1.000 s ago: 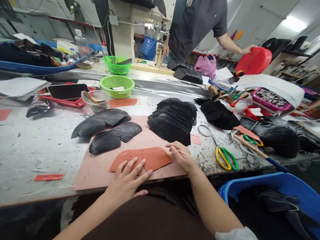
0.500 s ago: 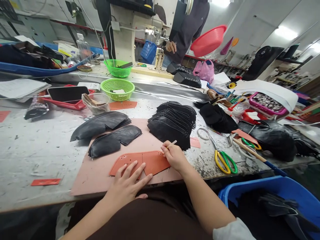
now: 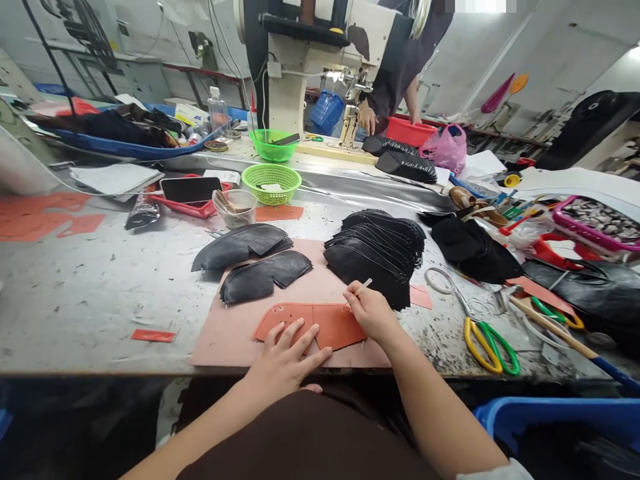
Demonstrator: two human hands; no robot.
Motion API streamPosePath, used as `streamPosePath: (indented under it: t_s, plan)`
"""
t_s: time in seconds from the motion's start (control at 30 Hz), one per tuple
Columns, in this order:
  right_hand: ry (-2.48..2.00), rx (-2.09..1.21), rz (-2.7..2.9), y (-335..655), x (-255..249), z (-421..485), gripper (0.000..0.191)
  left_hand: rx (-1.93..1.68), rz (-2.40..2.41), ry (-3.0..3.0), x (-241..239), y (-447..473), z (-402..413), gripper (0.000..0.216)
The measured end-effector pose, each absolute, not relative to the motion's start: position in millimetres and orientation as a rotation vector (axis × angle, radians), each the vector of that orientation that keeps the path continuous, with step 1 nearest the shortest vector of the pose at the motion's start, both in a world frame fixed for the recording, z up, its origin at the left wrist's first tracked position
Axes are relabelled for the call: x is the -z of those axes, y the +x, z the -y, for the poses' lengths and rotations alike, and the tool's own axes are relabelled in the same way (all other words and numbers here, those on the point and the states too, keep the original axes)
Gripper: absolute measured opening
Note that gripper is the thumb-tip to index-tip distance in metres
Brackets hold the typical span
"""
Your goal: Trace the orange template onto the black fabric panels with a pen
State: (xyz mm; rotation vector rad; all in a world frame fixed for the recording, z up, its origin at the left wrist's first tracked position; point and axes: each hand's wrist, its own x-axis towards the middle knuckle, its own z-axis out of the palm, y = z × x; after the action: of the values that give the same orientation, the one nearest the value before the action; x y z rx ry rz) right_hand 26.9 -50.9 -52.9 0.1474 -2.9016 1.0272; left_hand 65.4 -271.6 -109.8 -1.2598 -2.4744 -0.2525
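Note:
My left hand point(image 3: 283, 359) lies flat with fingers spread on an orange shoe-shaped template point(image 3: 334, 323). The template rests on a pink mat point(image 3: 227, 337) at the table's near edge. My right hand point(image 3: 373, 312) is closed in a pinch on a thin pale marking stick point(image 3: 363, 285), its tip at the template's upper right edge. Two piles of black leather pieces point(image 3: 260, 273) lie behind the template on the left. A fanned stack of black pieces point(image 3: 375, 253) lies just beyond my right hand.
Yellow-and-green scissors point(image 3: 487, 340) lie right of the mat. Green baskets point(image 3: 271, 182), a clear cup point(image 3: 235, 205) and a red tray with a phone point(image 3: 190, 193) stand further back. Another person point(image 3: 400, 73) stands at a sewing machine point(image 3: 320, 47) beside a red basin point(image 3: 411, 131). A blue bin point(image 3: 555, 423) sits below right.
My right hand has closed into a pinch on the marking stick and set it at the template's right edge. The other person swung the red basin down onto the far bench. The view shifted left.

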Motion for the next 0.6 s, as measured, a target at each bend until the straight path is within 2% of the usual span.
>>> streamPosePath:
  t_s: [0.17,0.37,0.6]
  plan:
    - [0.530,-1.285,2.839,16,49,111,0.017,0.231,2.442,-1.300,108,66,273,0.054]
    - [0.597,-1.117,2.967,9,53,146,0.016,0.275,2.517,-1.361,102,65,273,0.055]
    - [0.679,-1.146,2.999,5,50,143,0.016,0.260,2.509,-1.340,106,67,273,0.058]
